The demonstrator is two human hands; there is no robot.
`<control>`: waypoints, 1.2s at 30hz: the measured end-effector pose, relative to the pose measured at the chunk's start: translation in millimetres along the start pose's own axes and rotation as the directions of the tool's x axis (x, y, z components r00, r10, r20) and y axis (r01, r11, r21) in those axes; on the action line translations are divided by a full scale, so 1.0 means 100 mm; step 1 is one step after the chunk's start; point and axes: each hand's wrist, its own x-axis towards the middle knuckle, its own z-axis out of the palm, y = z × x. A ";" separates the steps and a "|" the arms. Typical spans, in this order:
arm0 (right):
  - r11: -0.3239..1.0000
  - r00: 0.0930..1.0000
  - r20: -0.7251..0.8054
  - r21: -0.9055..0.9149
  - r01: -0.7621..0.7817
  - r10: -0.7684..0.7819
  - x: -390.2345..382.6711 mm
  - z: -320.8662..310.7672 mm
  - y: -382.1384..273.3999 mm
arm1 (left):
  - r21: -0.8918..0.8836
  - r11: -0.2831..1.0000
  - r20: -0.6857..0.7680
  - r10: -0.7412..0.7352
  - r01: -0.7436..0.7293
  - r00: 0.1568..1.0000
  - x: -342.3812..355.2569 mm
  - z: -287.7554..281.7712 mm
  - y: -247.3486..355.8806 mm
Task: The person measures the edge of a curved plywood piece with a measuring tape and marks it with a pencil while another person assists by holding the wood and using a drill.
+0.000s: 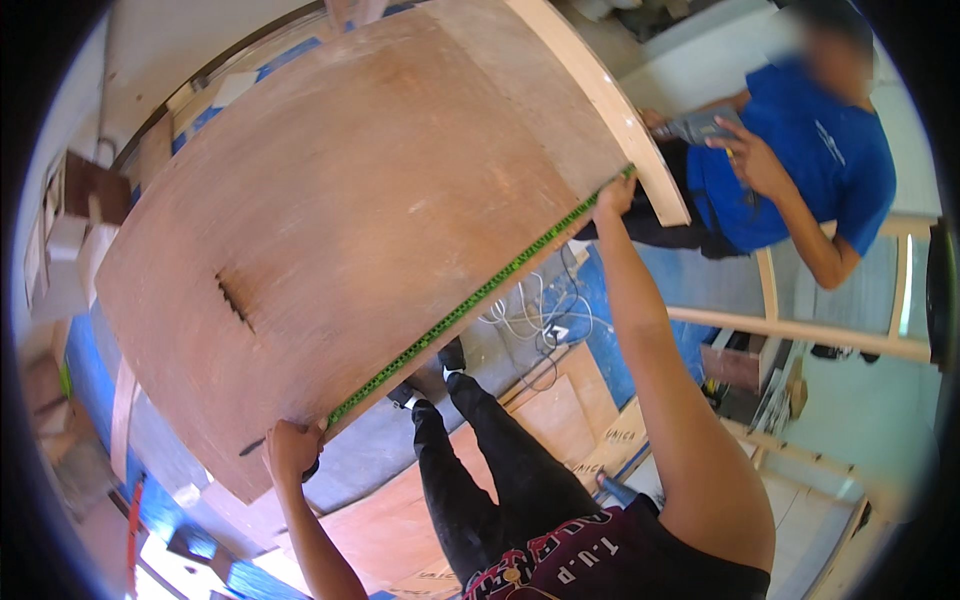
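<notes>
A bright green measuring tape lies pulled out along the near edge of a large brown plywood sheet. At its lower left end, my left hand is closed round the tape measure, whose body is mostly hidden by the fingers. A slim dark thing, too small to name, shows beside that hand on the plywood. My right hand pinches the tape's other end at the sheet's right corner, next to a pale wood strip. A dark, jagged slot-like mark shows on the sheet's left part.
At the right, a person in a blue shirt holds a grey power drill close to the wood strip. White cables lie on the floor below the sheet. A wooden frame stands at the right, and plywood pieces lie near my legs.
</notes>
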 end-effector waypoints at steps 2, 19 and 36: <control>1.000 1.000 -0.003 -0.016 -0.021 0.021 0.00 0.01 -0.03 | -0.015 1.000 0.012 0.004 -0.003 1.000 0.04 0.04 -0.01; 0.994 0.996 0.007 0.049 -0.095 0.094 -0.21 -0.01 -0.27 | 0.001 1.000 0.027 0.020 -0.020 0.999 0.11 0.08 -0.07; 0.994 0.994 0.000 -0.006 -0.110 0.110 -0.19 -0.05 -0.33 | -0.015 1.000 0.047 0.023 -0.022 0.999 0.11 0.10 -0.06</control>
